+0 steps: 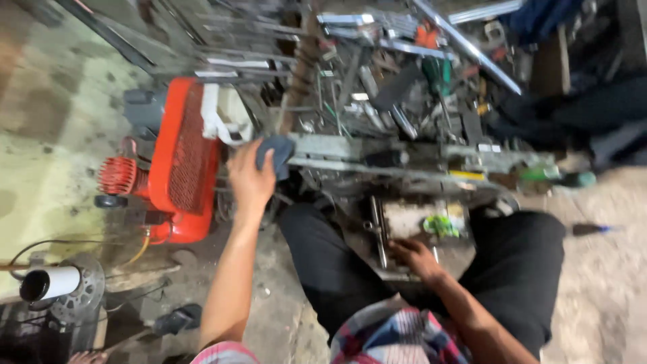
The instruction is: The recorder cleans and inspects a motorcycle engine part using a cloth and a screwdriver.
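left hand (pixel 251 176): stretched forward, fingers curled around a grey pad (pixel 275 154), pinching it against the left end of the metal frame (pixel 377 158)
pad: dark grey, folded or wadded, touching the frame's pale top rail; cloth or abrasive block, cannot tell through the blur
right hand (pixel 416 258): low between the knees, fingertips down on a metal part (pixel 404 232) lying on the floor; fingers bent, grip pressed together or just resting, cannot tell
metal part: flat, box-like, greasy, with a chrome rod (pixel 377 229) along its left edge and a green patch (pixel 441 224) near its right side
frame: long horizontal assembly straight ahead, dirty, green bottle-like thing (pixel 552 176) at its right end
tool pile (pixel 418 74): behind the frame, spanners, bars, green-handled screwdriver, all jumbled
compressor (pixel 176 158): red, mesh guard, just left of the frame, untouched
white tube (pixel 48 283): bottom left, on a disc, well apart from both hands
legs: dark trousers, seated on the ground, knees either side of the metal part
done so far: pad in contact with the frame's left end only; judging by the grime, rest of the rail not yet worked
left: most of the frame length; metal part open on the floor, not refitted
confidence: low on fine detail, heavy motion blur
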